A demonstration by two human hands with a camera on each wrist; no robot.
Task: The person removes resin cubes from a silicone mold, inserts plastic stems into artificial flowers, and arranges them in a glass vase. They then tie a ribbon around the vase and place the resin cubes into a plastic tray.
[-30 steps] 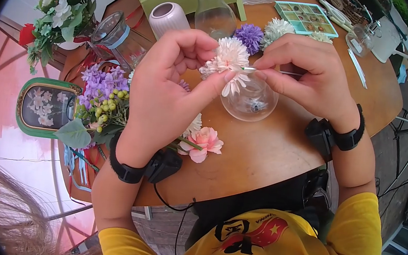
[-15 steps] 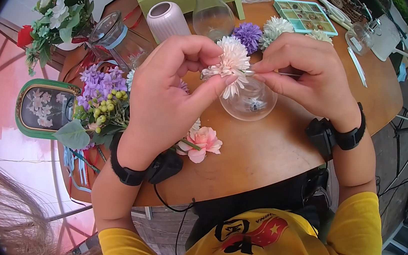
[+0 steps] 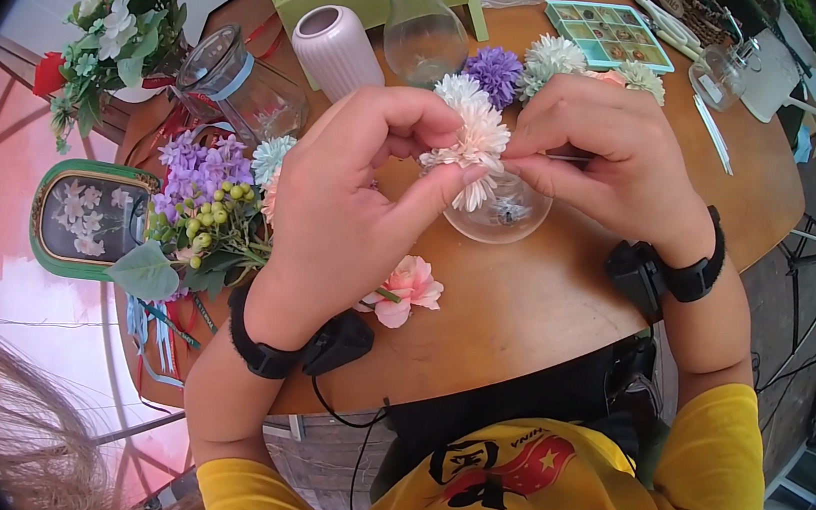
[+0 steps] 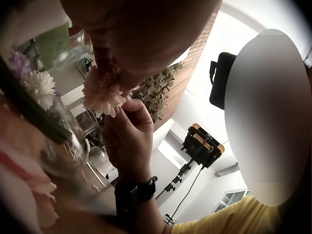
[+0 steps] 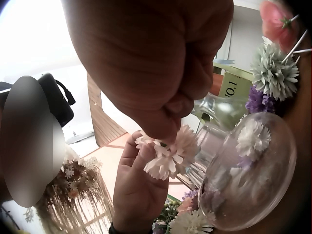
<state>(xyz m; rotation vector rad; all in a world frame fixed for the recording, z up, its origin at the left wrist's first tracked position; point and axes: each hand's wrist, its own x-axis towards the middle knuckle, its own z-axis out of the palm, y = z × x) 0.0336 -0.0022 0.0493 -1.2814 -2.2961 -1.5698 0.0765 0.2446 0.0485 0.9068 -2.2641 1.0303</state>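
Note:
In the head view a cream-pink flower (image 3: 471, 141) is pinched between the thumb and fingers of the left hand (image 3: 351, 178). The right hand (image 3: 620, 163) pinches a thin white stem (image 3: 570, 158) right at the base of the bloom, so both hands meet at the flower. In the right wrist view the flower (image 5: 173, 153) hangs under the right hand's fingertips, with the left hand (image 5: 141, 195) on its other side. Below the hands stands a round clear glass vase (image 3: 499, 210). The junction of stem and bloom is hidden by fingers.
A pink ribbed vase (image 3: 339, 51), a glass vase (image 3: 423, 35) and a purple flower (image 3: 495, 76) stand behind the hands. A pink flower (image 3: 406, 290) lies near the left forearm. Purple blossoms (image 3: 202, 166) are at the left, a compartment box (image 3: 609, 36) at the back.
The flower and left hand have shifted slightly right and down. The right fingers have come closer to the bloom, and less of the stem shows between the hands.

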